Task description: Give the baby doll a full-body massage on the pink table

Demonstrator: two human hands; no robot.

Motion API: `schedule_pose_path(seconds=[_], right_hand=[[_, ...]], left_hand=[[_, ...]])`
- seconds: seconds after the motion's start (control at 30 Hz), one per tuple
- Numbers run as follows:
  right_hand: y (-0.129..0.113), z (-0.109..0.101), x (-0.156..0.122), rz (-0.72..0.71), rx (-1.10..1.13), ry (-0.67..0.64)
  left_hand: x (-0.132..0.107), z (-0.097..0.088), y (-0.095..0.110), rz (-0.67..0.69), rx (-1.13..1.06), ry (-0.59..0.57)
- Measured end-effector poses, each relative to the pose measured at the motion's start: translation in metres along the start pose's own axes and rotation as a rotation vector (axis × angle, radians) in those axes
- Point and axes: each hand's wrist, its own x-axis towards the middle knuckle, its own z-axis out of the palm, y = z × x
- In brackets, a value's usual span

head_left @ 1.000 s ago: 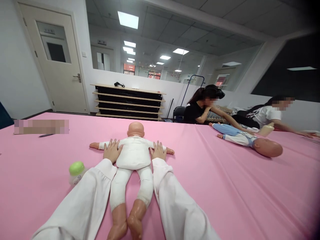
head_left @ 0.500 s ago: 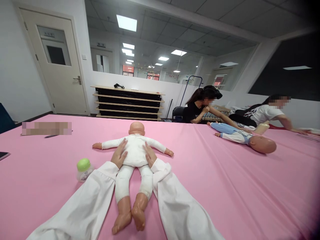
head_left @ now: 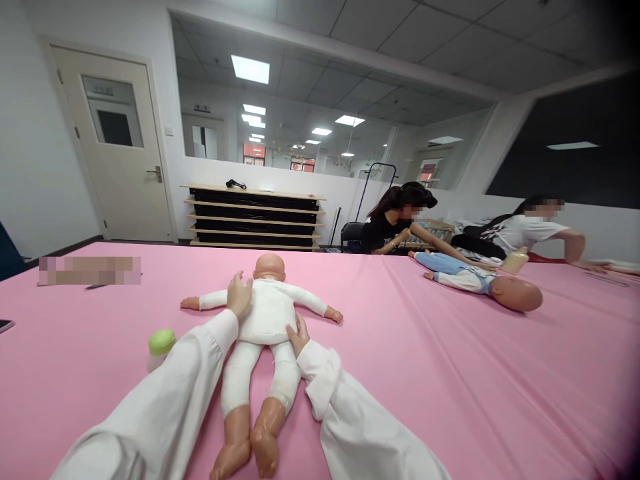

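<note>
A baby doll point(head_left: 273, 313) in a white suit is stretched out on the pink-covered table point(head_left: 410, 373), head away from me and arms spread. No face shows on its head from here. My left hand point(head_left: 240, 297) is at the left side of its upper body, by the armpit, fingers apart and slightly bent. Against the right side of the doll's waist rests my right hand point(head_left: 299, 335), fingers stretched out and thumb on the suit. Neither hand grips anything. Left of my left sleeve stands a jar with a green lid point(head_left: 163, 341), partly hidden by that sleeve.
Another doll point(head_left: 465, 275) in blue and white lies at the right, a person in black point(head_left: 393, 223) reaching to it. A pale bottle point(head_left: 515, 260) stands beside it. Further right sits a person in white point(head_left: 530, 230). A blurred-out patch point(head_left: 90, 270) covers something at far left.
My left hand has moved up the doll's side towards its shoulder and lifted somewhat. My right hand has slid down from the back to the waist. The view has tilted up slightly.
</note>
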Motion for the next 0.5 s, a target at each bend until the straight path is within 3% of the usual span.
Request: schedule_pose_path(seconds=[0.1,0.2,0.27,0.37,0.5], right_hand=[[-0.003,0.011,-0.001,0.161,0.119,-0.011],[-0.021,0.009,-0.007,0.199,0.307,-0.2],[-0.033,0.006,-0.013,0.197,0.374,-0.297],[-0.037,0.004,-0.017,0.174,0.364,-0.338],[-0.025,0.004,-0.017,0.084,0.3,-0.346]], left_hand=[[0.019,0.032,0.044,-0.033,0.084,0.01],[0.025,0.067,0.066,-0.162,0.169,0.02],[0.026,0.086,0.068,-0.204,0.233,0.061],[0.026,0.105,0.06,-0.201,0.368,0.158],[0.027,0.111,0.05,-0.145,0.391,0.243]])
